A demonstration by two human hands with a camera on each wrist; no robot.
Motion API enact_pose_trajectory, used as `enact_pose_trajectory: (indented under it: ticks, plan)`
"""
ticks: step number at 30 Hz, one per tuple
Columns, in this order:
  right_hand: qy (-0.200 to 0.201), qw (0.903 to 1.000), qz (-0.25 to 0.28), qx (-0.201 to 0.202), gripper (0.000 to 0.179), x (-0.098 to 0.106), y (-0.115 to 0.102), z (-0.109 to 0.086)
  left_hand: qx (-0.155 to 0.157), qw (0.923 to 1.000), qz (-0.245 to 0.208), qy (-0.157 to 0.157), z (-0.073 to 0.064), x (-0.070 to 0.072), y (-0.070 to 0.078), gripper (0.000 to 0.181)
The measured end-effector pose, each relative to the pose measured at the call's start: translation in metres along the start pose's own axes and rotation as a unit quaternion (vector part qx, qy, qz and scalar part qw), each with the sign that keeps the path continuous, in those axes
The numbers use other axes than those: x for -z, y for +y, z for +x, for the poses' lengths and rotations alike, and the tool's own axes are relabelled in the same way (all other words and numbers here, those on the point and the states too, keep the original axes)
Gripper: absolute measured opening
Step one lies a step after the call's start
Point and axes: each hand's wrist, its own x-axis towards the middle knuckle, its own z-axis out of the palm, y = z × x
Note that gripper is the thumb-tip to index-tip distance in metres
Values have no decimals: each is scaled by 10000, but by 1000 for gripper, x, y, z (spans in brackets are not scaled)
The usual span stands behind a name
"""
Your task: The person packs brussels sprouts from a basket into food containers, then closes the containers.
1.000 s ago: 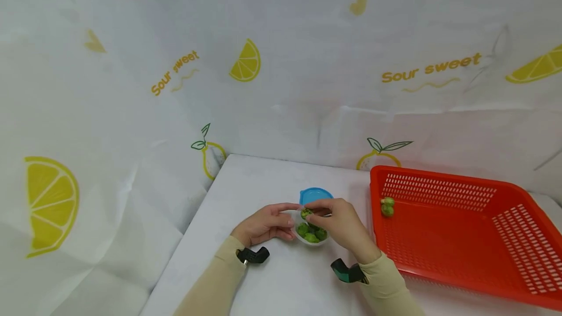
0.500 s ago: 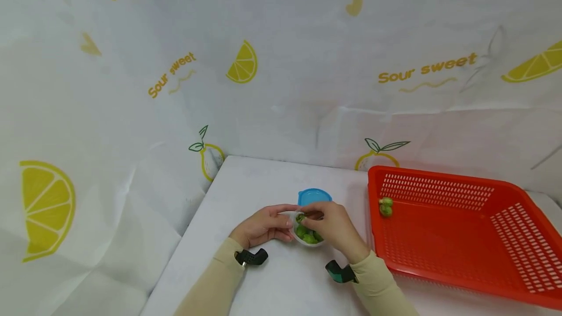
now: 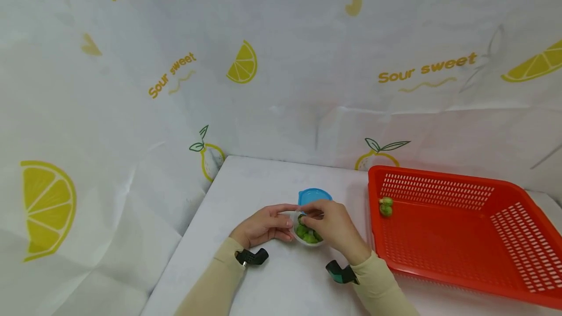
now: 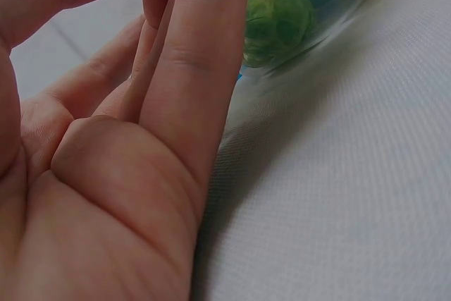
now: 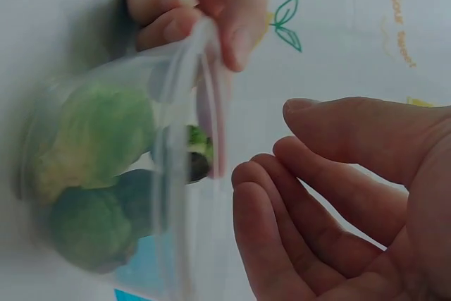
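Note:
A small clear plastic container (image 3: 309, 245) stands on the white table, with several Brussels sprouts (image 3: 310, 238) inside. My left hand (image 3: 265, 224) holds its left side, index finger along the far rim and thumb at the near rim. From the right wrist, the container (image 5: 184, 244) shows sprouts (image 5: 106, 128) through its wall, plus a smaller green piece (image 5: 201, 149) at the rim. My right hand (image 3: 333, 223) hovers over the container's right side; in its wrist view the thumb and fingers (image 5: 254, 223) are loosely bent and apart, with nothing between them.
A blue lid (image 3: 314, 193) lies just behind the container, partly hidden by my right hand. To the right stands a large red perforated basket (image 3: 439, 243), with a couple of Brussels sprouts (image 3: 386, 207) at its left wall. A lemon-printed sheet (image 3: 285, 82) hangs behind the table.
My right hand has lowered a pinched sprout toward the container and moved slightly left; its fingers are now apart. My left hand stays at the container.

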Motion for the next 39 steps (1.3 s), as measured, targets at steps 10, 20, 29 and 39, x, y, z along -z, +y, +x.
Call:
enact_pose_trajectory:
  ticks: [10, 20, 29, 39]
  plan:
    - [98, 9980, -180, 598, 20, 51, -12, -21, 47, 10000, 54, 69, 4, -1, 3, 55]
    - [44, 9930, -1001, 627, 24, 137, 6, -27, -33, 9995, 228, 209, -2, 7, 6, 55]
    - [-580, 9914, -1174, 77, 29, 191, 62, -7, -22, 9996, 223, 148, -5, 6, 7, 60]
    - [-1104, 9877, -783, -783, 45, 209, 110, 11, -26, 10000, 58, -72, -1, -3, 0, 56]
